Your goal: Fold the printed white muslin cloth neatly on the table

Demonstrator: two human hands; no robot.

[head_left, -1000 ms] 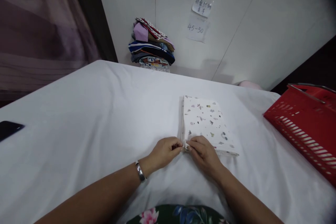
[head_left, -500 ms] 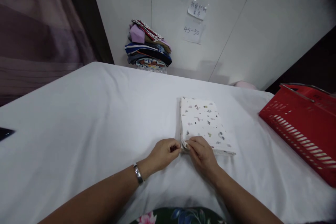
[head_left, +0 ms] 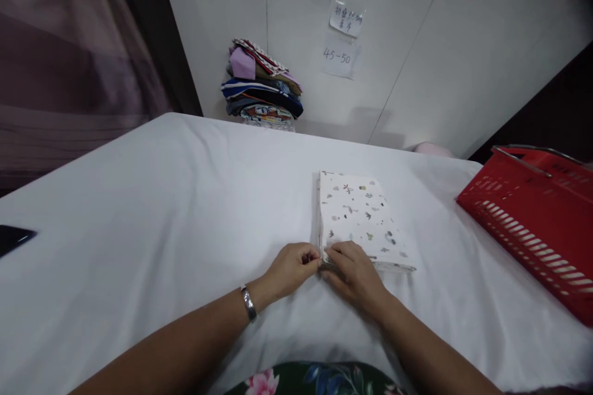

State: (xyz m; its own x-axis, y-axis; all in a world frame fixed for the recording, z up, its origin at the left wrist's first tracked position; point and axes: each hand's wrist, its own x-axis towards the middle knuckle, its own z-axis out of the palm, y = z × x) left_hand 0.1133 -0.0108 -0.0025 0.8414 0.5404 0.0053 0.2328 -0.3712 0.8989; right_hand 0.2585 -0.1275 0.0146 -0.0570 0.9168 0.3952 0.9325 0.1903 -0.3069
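A folded white cloth (head_left: pixel 356 213) printed with small plant and animal shapes lies flat in several layers, right of the middle. My left hand (head_left: pixel 293 266), with a silver bracelet on its wrist, pinches the cloth's near left corner between thumb and index finger. At the same corner, my right hand (head_left: pixel 356 274) has its bent fingers on the top layer, with the thumb lower down along the near edge. The bit of cloth between the two hands is partly hidden by the fingers.
White fabric covers the table (head_left: pixel 222 197). A red plastic basket (head_left: pixel 532 216) with metal handles stands at the right. A pile of folded fabrics (head_left: pixel 264 83) is beyond the far edge, by the wall. At the left edge lies a dark flat object (head_left: pixel 13 237).
The cloth corner that my right hand held turned up now lies flatter. My right fingers have spread over it, and the thumb has dropped lower. My left hand stays at the corner.
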